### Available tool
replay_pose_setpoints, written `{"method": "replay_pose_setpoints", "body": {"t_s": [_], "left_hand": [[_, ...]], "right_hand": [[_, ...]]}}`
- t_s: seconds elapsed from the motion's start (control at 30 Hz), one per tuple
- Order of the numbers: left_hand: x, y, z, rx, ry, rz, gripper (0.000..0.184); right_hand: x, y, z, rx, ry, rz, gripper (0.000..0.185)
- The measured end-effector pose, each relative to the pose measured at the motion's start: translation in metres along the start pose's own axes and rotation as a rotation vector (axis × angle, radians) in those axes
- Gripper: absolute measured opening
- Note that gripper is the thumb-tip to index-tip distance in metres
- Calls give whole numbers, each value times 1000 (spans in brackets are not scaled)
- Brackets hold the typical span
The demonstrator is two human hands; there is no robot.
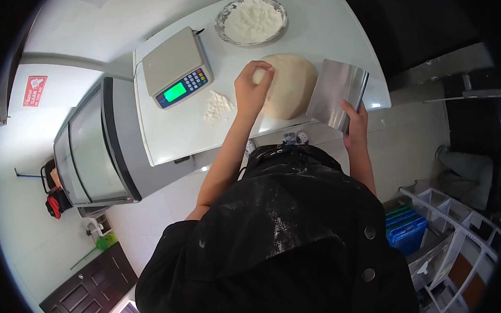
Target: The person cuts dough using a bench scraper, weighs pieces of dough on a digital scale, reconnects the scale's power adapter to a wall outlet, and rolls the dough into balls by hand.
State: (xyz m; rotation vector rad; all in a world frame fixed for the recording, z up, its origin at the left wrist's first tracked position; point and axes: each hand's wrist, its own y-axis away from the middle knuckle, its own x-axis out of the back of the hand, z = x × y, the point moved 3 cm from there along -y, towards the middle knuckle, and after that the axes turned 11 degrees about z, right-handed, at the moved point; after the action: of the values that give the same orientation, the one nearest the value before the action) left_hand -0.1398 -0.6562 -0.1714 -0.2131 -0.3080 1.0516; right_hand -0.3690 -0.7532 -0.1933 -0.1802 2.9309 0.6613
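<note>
"Our hands are apart, one on each side of the dough; what does each hold?"

"Our left hand point(251, 94) has its thumb and fingers curled around a small, pale, rounded lump point(258, 76). Our right hand point(356, 123) is clamped on a flat, silvery, rectangular metal scraper point(336, 93) near its right-hand edge, thumb on the upper face."

"And where do we see the large, smooth, cream-coloured mound of dough point(294, 83)?"

"Between our hands, on the glossy white table point(167, 139), near the edge on our side. It looks slightly longer than it is wide, so its long axis points roughly outward from our body."

"Which hand do we have nearer to it?"

"The left. Looking down, we see it overlap the mound's left side, though we can't tell whether it touches or hangs above. Our right hand is farther off, with the scraper in between."

"How does the scraper lie?"

"Just beside the mound's right flank, its long side running roughly along that flank. We can't make out whether they touch."

"What else surrounds us?"

"Beyond the mound, a round, silver-coloured metal bowl point(220, 30) full of fine white powder point(253, 19). To the left of our left hand, a scattered white patch point(218, 107), and past it a boxy, grey-beige scale point(173, 58) with a glowing green display point(175, 91)."
</note>
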Motion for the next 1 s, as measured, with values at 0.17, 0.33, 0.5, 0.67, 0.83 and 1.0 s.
{"method": "replay_pose_setpoints", "body": {"t_s": [0.17,0.33,0.5,0.67,0.83,1.0], "left_hand": [[-44,1,30,-260,-162,-49,14],[-66,-19,41,-313,-207,-27,12],[-50,-12,15,686,716,123,14],[-17,37,-31,1220,1390,116,13],[56,69,-57,1204,1484,214,12],[153,-4,-79,842,1038,531,18]], "right_hand": [[26,-26,-20,-22,59,-18,50],[46,-45,-16,-73,77,-33,52],[67,-58,-4,-140,35,-24,48],[79,-85,13,-259,-21,8,47],[56,-82,4,-259,6,38,46],[12,-69,5,-199,20,61,47]]}}
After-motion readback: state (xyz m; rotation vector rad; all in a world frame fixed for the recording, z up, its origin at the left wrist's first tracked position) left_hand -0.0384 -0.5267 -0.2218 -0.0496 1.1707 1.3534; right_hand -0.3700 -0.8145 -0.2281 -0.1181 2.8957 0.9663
